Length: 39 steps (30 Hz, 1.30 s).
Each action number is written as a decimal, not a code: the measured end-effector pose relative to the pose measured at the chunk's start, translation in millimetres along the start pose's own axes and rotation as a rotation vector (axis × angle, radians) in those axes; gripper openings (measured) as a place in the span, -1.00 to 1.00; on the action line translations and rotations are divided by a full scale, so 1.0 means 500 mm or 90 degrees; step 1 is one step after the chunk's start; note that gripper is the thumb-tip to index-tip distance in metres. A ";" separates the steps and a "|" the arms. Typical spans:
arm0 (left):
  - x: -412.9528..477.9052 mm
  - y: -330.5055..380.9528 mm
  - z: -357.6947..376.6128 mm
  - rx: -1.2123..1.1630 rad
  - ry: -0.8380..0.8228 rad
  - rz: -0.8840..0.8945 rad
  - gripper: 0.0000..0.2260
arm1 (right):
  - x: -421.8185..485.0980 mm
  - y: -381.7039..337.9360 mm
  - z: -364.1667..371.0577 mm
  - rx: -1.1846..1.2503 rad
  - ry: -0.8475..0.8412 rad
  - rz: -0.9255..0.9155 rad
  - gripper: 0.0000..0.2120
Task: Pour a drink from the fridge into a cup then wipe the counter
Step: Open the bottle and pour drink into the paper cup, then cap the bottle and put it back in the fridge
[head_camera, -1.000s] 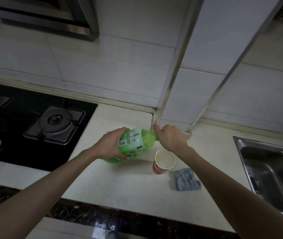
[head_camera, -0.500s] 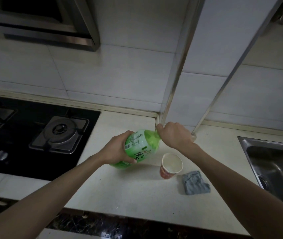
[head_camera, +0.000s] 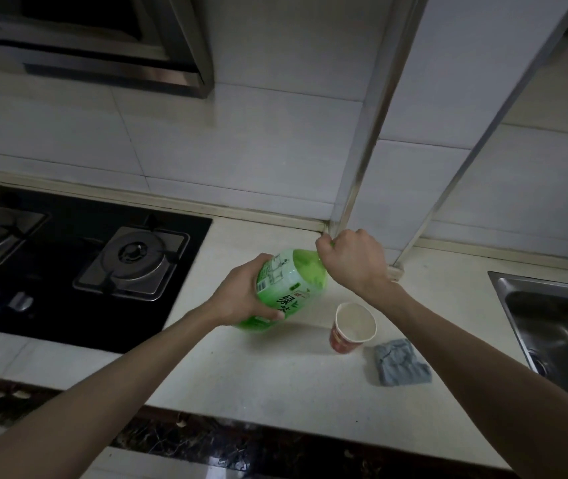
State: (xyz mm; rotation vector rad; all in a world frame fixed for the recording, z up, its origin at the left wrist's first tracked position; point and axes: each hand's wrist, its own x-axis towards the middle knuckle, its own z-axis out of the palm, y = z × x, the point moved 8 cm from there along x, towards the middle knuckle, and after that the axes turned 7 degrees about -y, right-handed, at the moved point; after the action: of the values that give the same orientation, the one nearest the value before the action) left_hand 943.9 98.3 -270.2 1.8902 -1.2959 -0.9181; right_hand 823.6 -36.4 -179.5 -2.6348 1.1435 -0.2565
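Note:
A green plastic drink bottle (head_camera: 289, 288) with a green-and-white label is tilted over the pale counter (head_camera: 275, 382), its neck pointing away from me. My left hand (head_camera: 241, 299) grips its lower body. My right hand (head_camera: 351, 261) is curled round the bottle's cap end, which it hides. A red paper cup (head_camera: 353, 328) with a white inside stands upright on the counter just right of the bottle and looks empty. A crumpled grey cloth (head_camera: 400, 363) lies on the counter right of the cup.
A black gas hob (head_camera: 78, 271) with two burners fills the counter's left side. A steel sink (head_camera: 559, 326) is at the right edge. A tiled wall and a metal-edged corner post (head_camera: 362, 160) stand behind, with a range hood (head_camera: 103, 46) above the hob.
The bottle and both hands have risen slightly while keeping their grips. The camera has shifted, so the cup and cloth sit further right in view.

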 end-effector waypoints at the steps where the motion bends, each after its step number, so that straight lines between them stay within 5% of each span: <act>1: 0.000 0.002 0.000 0.020 0.021 0.005 -0.23 | 0.003 0.007 0.004 0.020 -0.011 0.023 -0.57; 5: 0.003 0.007 0.000 0.045 0.024 -0.004 -0.22 | 0.006 0.021 0.012 0.028 -0.030 0.049 -0.57; 11: -0.001 0.001 -0.002 -0.062 -0.083 -0.038 -0.24 | -0.005 -0.029 -0.037 -0.124 0.039 -0.120 -0.46; 14: -0.003 0.009 0.003 -0.041 -0.073 -0.034 -0.25 | -0.002 -0.026 -0.033 -0.128 0.033 -0.095 -0.51; 26: -0.038 0.028 0.007 0.154 0.158 -0.035 -0.27 | 0.015 0.013 0.012 0.038 -0.088 0.062 -0.59; 32: -0.062 0.033 -0.034 0.051 0.253 -0.091 -0.20 | 0.018 -0.022 -0.013 0.117 -0.056 -0.114 -0.30; 37: -0.110 0.040 -0.054 -0.073 0.385 -0.157 -0.20 | -0.001 -0.077 -0.004 0.232 -0.121 -0.279 -0.74; 39: -0.129 0.044 -0.052 -0.106 0.433 -0.177 -0.21 | -0.012 -0.090 0.007 0.282 -0.155 -0.296 -0.69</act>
State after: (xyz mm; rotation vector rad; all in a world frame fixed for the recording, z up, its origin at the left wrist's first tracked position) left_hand 938.2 156.2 -226.7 2.0201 -0.5470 -0.4173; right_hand 851.3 -1.6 -169.4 -2.4033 0.3355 -0.2320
